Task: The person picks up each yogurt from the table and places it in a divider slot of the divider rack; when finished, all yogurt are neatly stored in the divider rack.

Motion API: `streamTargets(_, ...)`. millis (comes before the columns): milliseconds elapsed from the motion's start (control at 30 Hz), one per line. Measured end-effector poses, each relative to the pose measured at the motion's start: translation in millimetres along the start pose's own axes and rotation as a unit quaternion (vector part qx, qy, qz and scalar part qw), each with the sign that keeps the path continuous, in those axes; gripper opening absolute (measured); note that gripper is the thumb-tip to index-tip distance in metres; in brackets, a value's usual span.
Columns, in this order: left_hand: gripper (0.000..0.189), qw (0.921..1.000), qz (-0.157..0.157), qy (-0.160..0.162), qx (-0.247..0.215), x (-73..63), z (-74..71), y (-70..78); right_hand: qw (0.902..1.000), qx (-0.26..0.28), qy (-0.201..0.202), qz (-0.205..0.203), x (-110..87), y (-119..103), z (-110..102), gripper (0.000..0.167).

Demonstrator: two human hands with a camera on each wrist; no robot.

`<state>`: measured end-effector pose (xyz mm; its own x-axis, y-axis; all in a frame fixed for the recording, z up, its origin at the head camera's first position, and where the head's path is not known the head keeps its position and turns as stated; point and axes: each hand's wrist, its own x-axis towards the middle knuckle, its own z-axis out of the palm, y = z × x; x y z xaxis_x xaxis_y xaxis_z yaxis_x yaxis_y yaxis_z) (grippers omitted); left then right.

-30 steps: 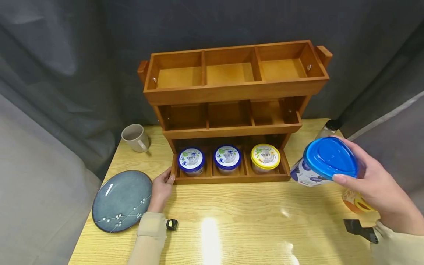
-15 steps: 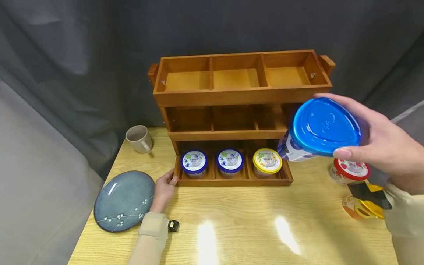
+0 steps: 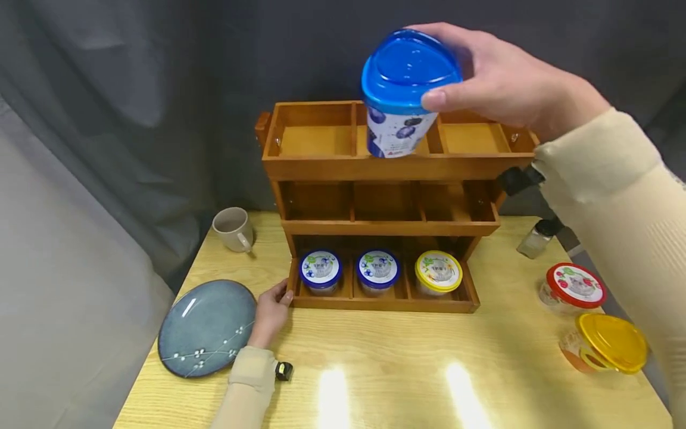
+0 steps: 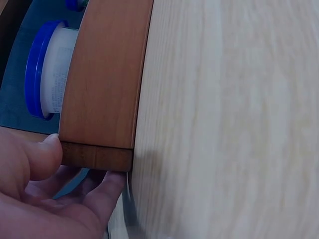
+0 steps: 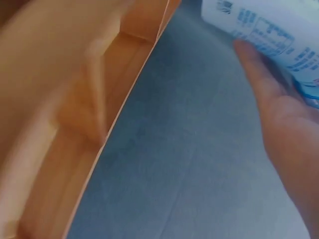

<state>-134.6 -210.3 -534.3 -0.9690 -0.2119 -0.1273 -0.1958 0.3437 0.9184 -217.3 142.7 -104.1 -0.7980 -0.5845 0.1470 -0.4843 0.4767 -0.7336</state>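
My right hand (image 3: 504, 80) grips a plastic tub (image 3: 399, 131) with a glossy blue lid and dark fruit pictures, held up in front of the top tier of a three-tier wooden rack (image 3: 399, 168). The right wrist view has the tub's printed side (image 5: 269, 35) at upper right, with fingers along it. With thumb on one side and fingers on the other, my left hand (image 3: 270, 313) pinches the front left corner of the rack's bottom tray (image 4: 107, 94). In that tray sit two blue-lidded cups, one left (image 3: 321, 271) and one middle (image 3: 377, 271), and a yellow-lidded cup (image 3: 438, 274) right.
At left are a grey-blue plate (image 3: 206, 328) and a beige mug (image 3: 233, 229). On the right stand a small black-capped jar (image 3: 536, 239), a red-lidded cup (image 3: 576, 289) and a tub with a yellow lid (image 3: 608, 345). A dark curtain hangs behind the rack.
My right hand has carried the blue-lidded tub from the table's right side up and left to the top tier. My left hand keeps its hold on the tray corner.
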Motion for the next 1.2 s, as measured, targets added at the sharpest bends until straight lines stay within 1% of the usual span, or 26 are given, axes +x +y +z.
streamTargets(133, 0.041, 1.0000, 0.002, -0.003, -0.002, -1.2, 4.6, 0.3, 0.9995, 0.007, -0.029, -0.005, 38.7, -6, 4, 0.086)
streamTargets(300, 0.040, 0.9999, 0.015, -0.001, -0.007, -3.2, 9.5, 0.2, 0.9955, 0.039, -0.086, -0.007, 80.4, -5, 15, 0.088)
streamTargets(333, 0.040, 0.9998, 0.016, -0.001, -0.009, -3.4, 10.5, 0.0, 0.9938, 0.046, -0.101, -0.007, 87.5, -4, 18, 0.087)
streamTargets(400, 0.040, 0.9998, 0.020, -0.001, -0.009, -4.0, 12.6, -0.4, 0.9918, 0.041, -0.121, -0.003, 98.6, -1, 24, 0.089)
streamTargets(467, 0.040, 0.9997, 0.023, -0.003, -0.009, -4.7, 15.1, -0.3, 0.9893, 0.039, -0.141, 0.000, 106.1, 3, 29, 0.089)
streamTargets(633, 0.039, 0.9997, 0.022, -0.008, -0.010, -10.0, 18.9, 0.2, 0.9841, 0.019, -0.176, 0.010, 115.6, 13, 39, 0.091)
streamTargets(700, 0.039, 0.9997, 0.021, -0.009, -0.009, -12.2, 19.5, 0.2, 0.9828, 0.004, -0.183, 0.019, 116.7, 14, 42, 0.093)
streamTargets(767, 0.040, 0.9997, 0.018, -0.010, -0.011, -14.5, 19.7, 1.1, 0.9827, -0.018, -0.182, 0.027, 116.4, 15, 42, 0.096)
streamTargets(867, 0.040, 0.9996, 0.018, -0.012, -0.017, -17.2, 19.1, 2.5, 0.9817, -0.055, -0.178, 0.039, 115.7, 13, 41, 0.101)
streamTargets(1000, 0.040, 0.9995, 0.017, -0.011, -0.024, -19.4, 17.6, 3.5, 0.9791, -0.089, -0.177, 0.047, 116.4, 8, 37, 0.104)
streamTargets(1200, 0.040, 0.9995, 0.011, -0.010, -0.028, -20.4, 16.3, 2.4, 0.9713, -0.119, -0.203, 0.031, 122.5, -4, 32, 0.101)
